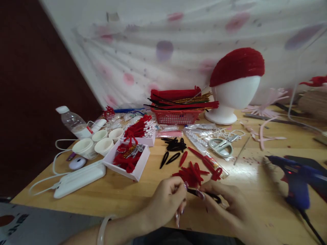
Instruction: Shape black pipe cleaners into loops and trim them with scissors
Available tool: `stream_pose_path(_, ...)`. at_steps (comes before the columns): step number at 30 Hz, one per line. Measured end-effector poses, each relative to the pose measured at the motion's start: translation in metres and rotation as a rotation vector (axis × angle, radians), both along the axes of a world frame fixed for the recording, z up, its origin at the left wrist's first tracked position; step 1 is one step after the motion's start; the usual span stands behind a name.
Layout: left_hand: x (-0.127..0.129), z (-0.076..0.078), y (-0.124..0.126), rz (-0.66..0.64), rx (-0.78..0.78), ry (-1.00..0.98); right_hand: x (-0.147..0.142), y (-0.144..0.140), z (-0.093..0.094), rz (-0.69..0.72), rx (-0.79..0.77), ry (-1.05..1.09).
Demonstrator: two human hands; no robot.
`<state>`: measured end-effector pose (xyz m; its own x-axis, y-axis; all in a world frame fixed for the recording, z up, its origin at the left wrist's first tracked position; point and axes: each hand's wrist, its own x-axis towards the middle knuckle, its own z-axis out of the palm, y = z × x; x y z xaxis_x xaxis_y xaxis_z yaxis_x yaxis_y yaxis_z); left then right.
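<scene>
Low over the front of the table, both hands hold one black snap hair clip. My left hand is closed in a pinch at its narrow end. The thumb and fingers of my right hand grip its wider part, covering some of it. Just beyond my fingers lies a heap of red fuzzy strips or covered clips. Behind that heap are a single red clip, two loose black clips and a pile of more black clips.
At right rests a blue glue gun with a lit red light. Scissors lie mid-table. White boxes, paper cups, a power bank and a bottle stand left. Behind are a red basket and a foam head.
</scene>
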<state>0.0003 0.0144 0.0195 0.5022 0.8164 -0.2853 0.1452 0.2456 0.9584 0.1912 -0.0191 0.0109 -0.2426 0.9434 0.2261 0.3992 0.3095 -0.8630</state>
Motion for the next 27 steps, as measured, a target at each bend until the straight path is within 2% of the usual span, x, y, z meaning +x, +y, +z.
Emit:
stream_pose_path(4, 0.0, -0.003, -0.013, 0.253, -0.013, -0.028, -0.008, 0.005, -0.012, -0.158, -0.351, 0.488)
stream_pose_path(6, 0.006, -0.006, -0.02, 0.353, 0.012, -0.039, -0.019, 0.005, -0.018, -0.224, -0.401, 0.7)
stream_pose_path(9, 0.017, -0.012, -0.029, 0.437, 0.01, -0.082, -0.04, 0.0, -0.024, -0.296, -0.422, 0.934)
stream_pose_path(12, 0.025, -0.016, -0.035, 0.473, 0.022, -0.129, -0.057, -0.009, -0.028, -0.206, -0.529, 1.129)
stream_pose_path(16, 0.03, -0.02, -0.042, 0.485, 0.065, -0.185, -0.063, -0.02, -0.033, -0.028, -0.557, 1.211)
stream_pose_path(22, 0.029, -0.024, -0.046, 0.495, 0.123, -0.229, -0.055, -0.024, -0.029, 0.035, -0.573, 1.21)
stream_pose_path(24, 0.029, -0.025, -0.046, 0.498, 0.102, -0.25, -0.05, -0.023, -0.022, 0.007, -0.537, 1.249)
stream_pose_path(27, 0.03, -0.028, -0.046, 0.512, 0.027, -0.319, -0.043, -0.021, -0.012, -0.132, -0.442, 1.297)
